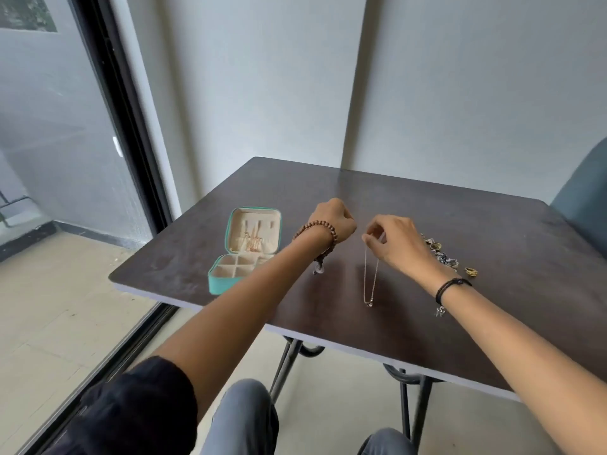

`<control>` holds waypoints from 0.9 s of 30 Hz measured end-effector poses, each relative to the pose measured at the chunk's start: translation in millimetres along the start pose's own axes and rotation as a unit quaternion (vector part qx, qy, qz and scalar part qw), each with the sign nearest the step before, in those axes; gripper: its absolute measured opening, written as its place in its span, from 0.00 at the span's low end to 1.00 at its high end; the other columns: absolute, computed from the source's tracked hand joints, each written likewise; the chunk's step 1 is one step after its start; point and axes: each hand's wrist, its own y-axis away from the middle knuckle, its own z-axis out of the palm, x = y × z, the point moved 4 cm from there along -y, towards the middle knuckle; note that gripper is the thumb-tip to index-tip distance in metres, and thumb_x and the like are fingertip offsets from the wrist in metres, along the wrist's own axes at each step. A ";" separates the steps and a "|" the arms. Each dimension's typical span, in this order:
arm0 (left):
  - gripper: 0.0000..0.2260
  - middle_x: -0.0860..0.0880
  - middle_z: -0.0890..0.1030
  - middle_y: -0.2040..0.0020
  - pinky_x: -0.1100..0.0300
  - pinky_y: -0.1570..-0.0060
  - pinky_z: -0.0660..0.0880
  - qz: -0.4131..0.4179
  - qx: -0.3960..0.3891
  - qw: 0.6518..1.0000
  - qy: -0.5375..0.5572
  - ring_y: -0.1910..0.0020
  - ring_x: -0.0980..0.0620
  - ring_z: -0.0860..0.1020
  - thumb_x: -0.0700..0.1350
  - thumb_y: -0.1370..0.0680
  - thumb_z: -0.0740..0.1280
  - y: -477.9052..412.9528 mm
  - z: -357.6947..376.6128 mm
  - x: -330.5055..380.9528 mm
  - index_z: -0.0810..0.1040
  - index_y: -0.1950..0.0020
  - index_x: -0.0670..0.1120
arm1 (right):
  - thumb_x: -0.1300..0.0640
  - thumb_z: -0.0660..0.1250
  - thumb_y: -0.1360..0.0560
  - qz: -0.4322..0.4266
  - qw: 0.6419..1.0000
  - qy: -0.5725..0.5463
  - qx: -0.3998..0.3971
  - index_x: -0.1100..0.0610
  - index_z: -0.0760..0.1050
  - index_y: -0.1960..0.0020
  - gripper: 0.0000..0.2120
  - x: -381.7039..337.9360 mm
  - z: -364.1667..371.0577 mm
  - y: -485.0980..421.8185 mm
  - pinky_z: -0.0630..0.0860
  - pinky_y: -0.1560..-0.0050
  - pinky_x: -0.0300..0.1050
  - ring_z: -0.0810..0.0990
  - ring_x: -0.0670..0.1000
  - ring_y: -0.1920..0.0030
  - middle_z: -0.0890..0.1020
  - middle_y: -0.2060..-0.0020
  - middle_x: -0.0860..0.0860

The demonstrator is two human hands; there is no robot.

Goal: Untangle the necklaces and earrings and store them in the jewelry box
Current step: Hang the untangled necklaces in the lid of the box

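Note:
A thin silver necklace [370, 280] with a small pendant at its bottom hangs over the dark table [476, 290]. My right hand [397, 246] pinches the top of its chain. My left hand [333, 220] is raised beside it with curled fingers; the frame does not show whether it holds the chain's other end. The teal jewelry box [243, 247] lies open to the left, with a rose-gold piece in its lid and beige compartments below. A small pile of rings and earrings [443, 256] lies behind my right wrist.
A gold ring [470, 271] lies apart at the right of the pile. A blue chair back [584, 198] stands at the table's right edge. A glass door with a black frame [124, 126] runs along the left. My knees are below the table's front edge.

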 end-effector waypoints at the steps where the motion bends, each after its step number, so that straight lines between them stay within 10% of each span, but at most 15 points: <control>1: 0.10 0.42 0.84 0.48 0.54 0.45 0.78 -0.002 -0.004 1.000 -0.006 0.47 0.44 0.81 0.39 0.24 0.64 -7.2 6.9 1.7 0.84 0.47 0.41 | 0.55 0.70 0.24 0.012 1.000 0.006 -0.002 0.57 0.80 0.51 0.05 9.4 -0.5 -6.9 0.77 0.51 0.51 0.79 0.54 0.53 0.83 0.56 0.53; 27: 0.12 0.44 0.79 0.44 0.53 0.55 0.73 -0.006 0.036 0.986 -0.163 0.44 0.43 0.78 0.43 0.24 0.69 -68.2 65.7 15.0 0.75 0.43 0.42 | 0.54 0.66 0.22 0.107 0.982 0.137 -0.081 0.61 0.78 0.51 0.10 46.3 12.4 -53.9 0.77 0.48 0.53 0.80 0.65 0.44 0.80 0.44 0.62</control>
